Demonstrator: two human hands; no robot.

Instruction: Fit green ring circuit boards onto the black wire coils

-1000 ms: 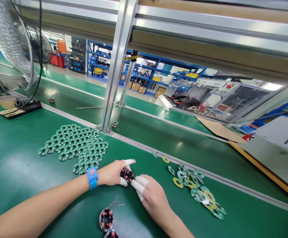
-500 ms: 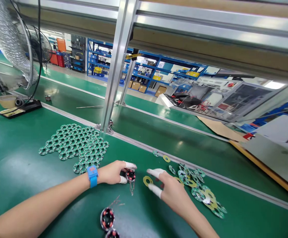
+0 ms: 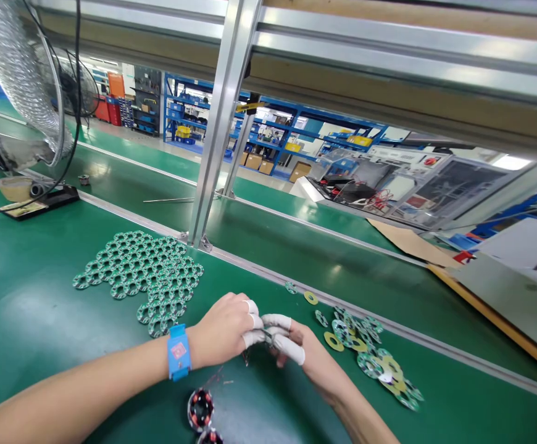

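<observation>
Over the green table (image 3: 124,370), my left hand (image 3: 226,328) and my right hand (image 3: 299,348) meet fingertip to fingertip, their fingers in white finger cots. My left hand is closed on a small wound motor stator, mostly hidden by the fingers; its thin wire leads (image 3: 245,356) hang below. The fingers of my right hand pinch from the other side; the yellow ring they held is now hidden. A blue wrist strap (image 3: 178,353) is on my left wrist. Below the hands, two more copper-wound stators (image 3: 200,394) lie at the front edge of the view.
Many green ring-shaped circuit boards (image 3: 148,271) lie in a flat cluster at left. At right is a loose pile of green boards (image 3: 370,364) and yellow rings (image 3: 333,341). A metal post (image 3: 217,129) rises behind; a tray (image 3: 41,200) and a foil duct (image 3: 13,61) are far left.
My right hand moved left with the yellow ring until its fingers met those of my left hand. My left hand turned and now covers most of the stator.
</observation>
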